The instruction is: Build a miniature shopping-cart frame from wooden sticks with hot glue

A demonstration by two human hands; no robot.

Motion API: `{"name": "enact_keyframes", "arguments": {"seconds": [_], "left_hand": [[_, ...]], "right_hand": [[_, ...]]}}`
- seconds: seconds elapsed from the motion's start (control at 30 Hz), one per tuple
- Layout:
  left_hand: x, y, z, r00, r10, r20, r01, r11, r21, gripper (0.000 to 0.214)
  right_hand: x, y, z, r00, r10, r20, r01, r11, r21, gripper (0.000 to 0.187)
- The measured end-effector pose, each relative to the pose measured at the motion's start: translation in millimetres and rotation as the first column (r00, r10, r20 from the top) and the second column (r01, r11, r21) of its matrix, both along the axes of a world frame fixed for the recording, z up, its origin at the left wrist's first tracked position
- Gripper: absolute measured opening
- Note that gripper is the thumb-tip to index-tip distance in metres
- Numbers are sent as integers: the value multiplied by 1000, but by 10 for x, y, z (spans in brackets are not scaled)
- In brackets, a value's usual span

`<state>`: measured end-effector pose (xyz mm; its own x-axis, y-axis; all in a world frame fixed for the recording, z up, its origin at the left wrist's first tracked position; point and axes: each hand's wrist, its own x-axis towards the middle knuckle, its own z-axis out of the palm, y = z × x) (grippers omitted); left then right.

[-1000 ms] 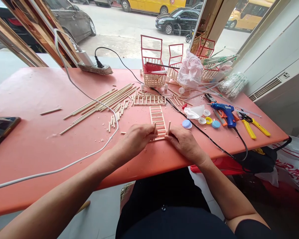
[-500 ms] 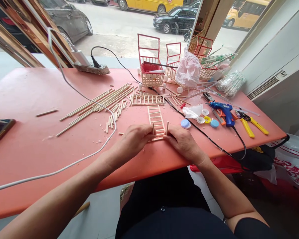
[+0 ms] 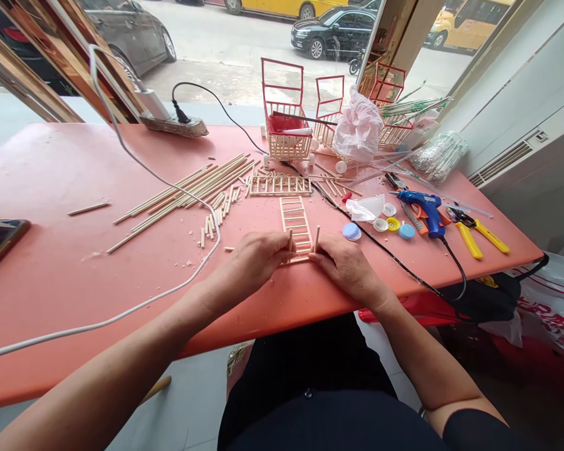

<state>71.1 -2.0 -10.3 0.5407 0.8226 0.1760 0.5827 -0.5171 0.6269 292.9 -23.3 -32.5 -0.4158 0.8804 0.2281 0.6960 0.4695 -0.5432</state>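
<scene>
Right, from my seat the head camera shows both bare hands at the near edge of the pink table (image 3: 98, 269). With my left hand (image 3: 263, 254) I have thumb and fingers closed on a short stick (image 3: 291, 240), and with my right hand (image 3: 345, 263) I grip another stick (image 3: 317, 238); both stand upright. Between and beyond them the small ladder-shaped frame (image 3: 295, 218) lies flat, its near end partly hidden by my fingers, so I can't tell whether the sticks are joined to it.

A second frame (image 3: 282, 193) lies just past its far end, with a little cart (image 3: 289, 144) behind that and a crumpled plastic bag (image 3: 358, 128) at the cart's right. To the left, short cut pieces (image 3: 220, 213) and a spread of long sticks (image 3: 192, 191) take up room. A white cord (image 3: 219, 235) lies over some of those long sticks and bends close to my left forearm, so I mind it. On the other side a black cord (image 3: 395, 259) crosses between my right hand and the blue glue gun (image 3: 427, 210). Bottle caps (image 3: 351, 232) sit nearer, and yellow-handled pliers (image 3: 491, 237) lie further right.
</scene>
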Motion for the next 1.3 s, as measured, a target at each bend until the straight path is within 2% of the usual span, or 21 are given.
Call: {"name": "enact_keyframes", "arguments": {"seconds": [0.37,1.3], "left_hand": [[-4,-24,47,1000,8,-3,-8,1000,-27,19],[-3,-28,21,999,19,26,-17,999,-39,18]], "right_hand": [[3,4,-15,1000,0,-15,0,1000,-4,22],[8,12,-33,999,12,-33,-11,1000,11,20]]}}
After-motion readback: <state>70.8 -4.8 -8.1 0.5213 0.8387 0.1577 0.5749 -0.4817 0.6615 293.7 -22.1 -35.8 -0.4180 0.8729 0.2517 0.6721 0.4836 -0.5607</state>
